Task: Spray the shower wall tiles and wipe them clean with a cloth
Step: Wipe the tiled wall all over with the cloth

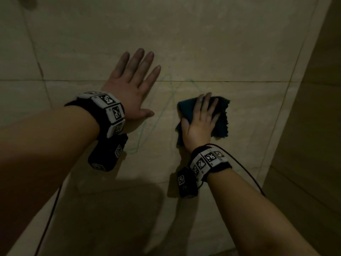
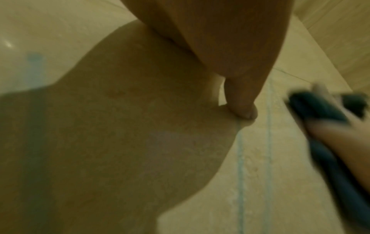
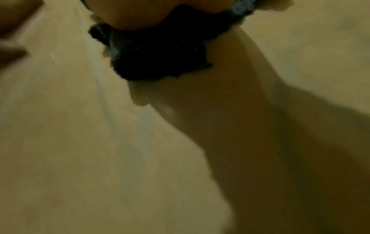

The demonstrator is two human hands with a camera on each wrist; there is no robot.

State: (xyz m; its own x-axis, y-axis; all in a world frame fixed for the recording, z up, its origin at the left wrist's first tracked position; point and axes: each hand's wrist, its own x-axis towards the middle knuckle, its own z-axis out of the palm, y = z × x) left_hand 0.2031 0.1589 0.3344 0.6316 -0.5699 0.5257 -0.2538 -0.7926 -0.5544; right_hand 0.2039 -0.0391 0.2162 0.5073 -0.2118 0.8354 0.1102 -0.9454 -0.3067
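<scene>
Large beige wall tiles point(image 1: 203, 43) fill the head view, crossed by thin grout lines and faint greenish streaks point(image 1: 153, 115) between my hands. My left hand point(image 1: 132, 84) lies flat against the wall with straight, spread fingers and holds nothing. My right hand point(image 1: 202, 119) presses a dark teal cloth point(image 1: 222, 124) flat on the tile, fingers straight on top of it. The left wrist view shows my thumb point(image 2: 242, 101) on the tile and the blurred cloth point(image 2: 316, 107) at the right. The right wrist view shows the cloth point(image 3: 160, 52) under my palm. No spray bottle is in view.
A second tiled wall point(image 1: 317, 126) meets this one at a corner on the right. A horizontal grout line point(image 1: 239, 81) runs just above the cloth. Black cables point(image 1: 247, 172) hang from both wrist bands. The light is dim.
</scene>
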